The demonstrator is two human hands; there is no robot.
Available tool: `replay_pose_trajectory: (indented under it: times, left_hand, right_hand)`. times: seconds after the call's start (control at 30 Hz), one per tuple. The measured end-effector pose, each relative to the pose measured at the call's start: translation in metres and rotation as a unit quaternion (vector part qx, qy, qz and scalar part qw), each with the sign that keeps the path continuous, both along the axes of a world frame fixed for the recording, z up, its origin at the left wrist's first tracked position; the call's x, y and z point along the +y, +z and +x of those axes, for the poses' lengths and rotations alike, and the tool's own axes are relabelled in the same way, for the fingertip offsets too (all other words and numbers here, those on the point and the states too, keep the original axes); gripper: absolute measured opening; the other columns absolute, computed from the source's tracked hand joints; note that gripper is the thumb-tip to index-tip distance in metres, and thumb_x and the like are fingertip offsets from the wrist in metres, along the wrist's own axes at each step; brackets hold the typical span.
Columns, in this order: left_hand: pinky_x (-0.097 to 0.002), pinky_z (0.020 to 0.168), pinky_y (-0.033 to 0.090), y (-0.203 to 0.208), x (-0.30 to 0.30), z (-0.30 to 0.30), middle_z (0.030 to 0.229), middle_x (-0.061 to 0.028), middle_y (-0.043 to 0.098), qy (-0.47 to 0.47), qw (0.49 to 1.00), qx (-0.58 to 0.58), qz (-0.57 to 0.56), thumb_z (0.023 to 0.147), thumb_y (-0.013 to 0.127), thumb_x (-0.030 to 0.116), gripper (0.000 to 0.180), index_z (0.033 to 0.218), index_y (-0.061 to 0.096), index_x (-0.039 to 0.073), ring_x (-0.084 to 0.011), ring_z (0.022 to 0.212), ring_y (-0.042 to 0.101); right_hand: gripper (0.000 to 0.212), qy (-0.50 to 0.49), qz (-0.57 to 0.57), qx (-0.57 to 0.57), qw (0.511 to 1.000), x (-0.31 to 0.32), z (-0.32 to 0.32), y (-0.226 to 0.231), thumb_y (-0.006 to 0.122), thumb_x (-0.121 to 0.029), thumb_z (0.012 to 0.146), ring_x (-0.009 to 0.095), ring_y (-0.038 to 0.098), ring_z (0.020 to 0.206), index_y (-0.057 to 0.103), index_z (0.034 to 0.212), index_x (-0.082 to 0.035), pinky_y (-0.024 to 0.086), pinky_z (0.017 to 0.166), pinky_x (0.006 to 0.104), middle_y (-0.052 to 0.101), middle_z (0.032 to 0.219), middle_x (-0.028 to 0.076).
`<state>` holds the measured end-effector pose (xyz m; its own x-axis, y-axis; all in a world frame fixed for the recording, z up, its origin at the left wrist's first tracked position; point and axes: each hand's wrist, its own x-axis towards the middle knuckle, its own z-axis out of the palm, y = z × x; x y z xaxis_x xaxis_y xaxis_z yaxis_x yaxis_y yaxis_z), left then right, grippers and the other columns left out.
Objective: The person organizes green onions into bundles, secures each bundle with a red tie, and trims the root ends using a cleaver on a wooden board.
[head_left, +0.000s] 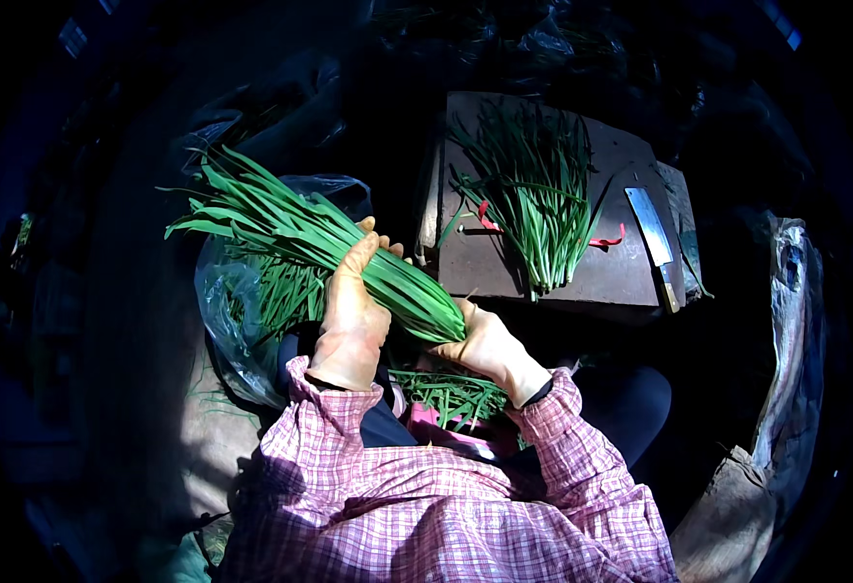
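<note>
A thick bunch of long green garlic chives lies slantwise across both my gloved hands, its leaf tips pointing to the upper left. My left hand is wrapped round the middle of the bunch, thumb on top. At the lower right end, my right hand grips the cut stems; part of its fingers is hidden behind them. On the brown board ahead rests a second bunch of chives, with a red tie strip lying beneath it.
A cleaver with a wooden handle lies at the board's right side. To my left stands a clear plastic bag with more chives. Cut green pieces sit in a pink container near my lap. A plastic-covered bundle stands at far right.
</note>
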<state>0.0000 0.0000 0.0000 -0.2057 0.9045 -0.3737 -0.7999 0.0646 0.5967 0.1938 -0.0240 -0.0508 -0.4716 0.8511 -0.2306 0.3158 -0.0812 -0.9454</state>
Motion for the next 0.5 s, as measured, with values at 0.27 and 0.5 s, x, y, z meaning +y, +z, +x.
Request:
replay_pose_trajectory:
  times: [0.27, 0.5]
  left_hand:
    - [-0.0439, 0.102, 0.048, -0.06, -0.004, 0.002, 0.128, -0.0025, 0.061, -0.159, 0.984, 0.08, -0.021, 0.091, 0.076, 0.035, 0.052, 0.132, 0.052, 0.015, -0.0221, 0.122, 0.058]
    - [-0.0549, 0.104, 0.046, -0.114, -0.065, 0.027, 0.11, -0.0103, 0.069, -0.299, 0.944, -0.112, -0.088, 0.086, 0.074, 0.05, 0.054, 0.113, 0.066, 0.004, -0.0309, 0.111, 0.064]
  right_hand:
    - [0.026, -0.062, -0.394, 0.268, 0.877, -0.009, 0.045, 0.004, 0.065, -0.014, 0.097, 0.015, 0.059, 0.058, 0.066, 0.113, 0.006, 0.05, 0.053, 0.0276, 0.063, 0.079, 0.006]
    - [0.029, -0.073, -0.423, 0.283, 0.858, -0.013, 0.058, -0.007, 0.064, -0.018, 0.097, 0.013, 0.054, 0.059, 0.069, 0.113, 0.006, 0.046, 0.055, 0.0284, 0.062, 0.078, 0.004]
